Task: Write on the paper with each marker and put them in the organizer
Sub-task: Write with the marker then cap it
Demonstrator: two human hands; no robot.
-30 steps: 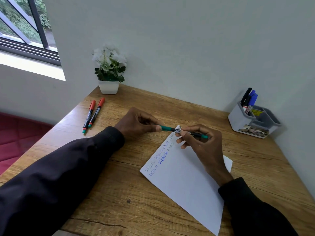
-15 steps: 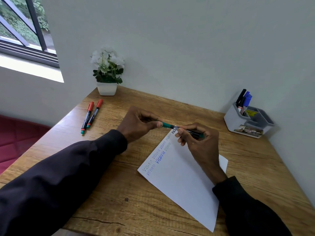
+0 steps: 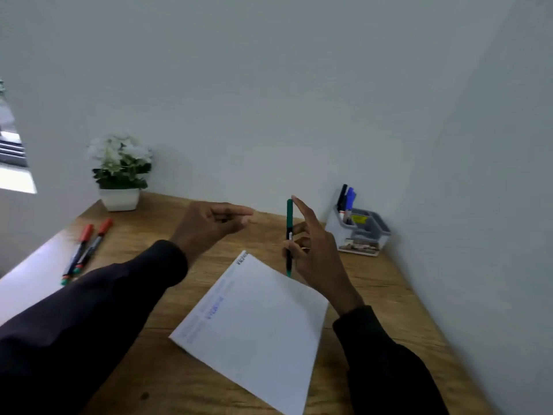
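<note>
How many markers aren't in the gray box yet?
3. The left red-capped marker and the right red-capped marker lie side by side at the desk's left; the green marker is upright in the right hand. Sleeves could hide more.

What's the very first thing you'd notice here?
The green marker stands straight up in the right hand, by the far edge of the white paper in the middle of the desk. Next come the grey organizer holding blue and black markers by the right wall, and two red-capped markers lying at the left.
</note>
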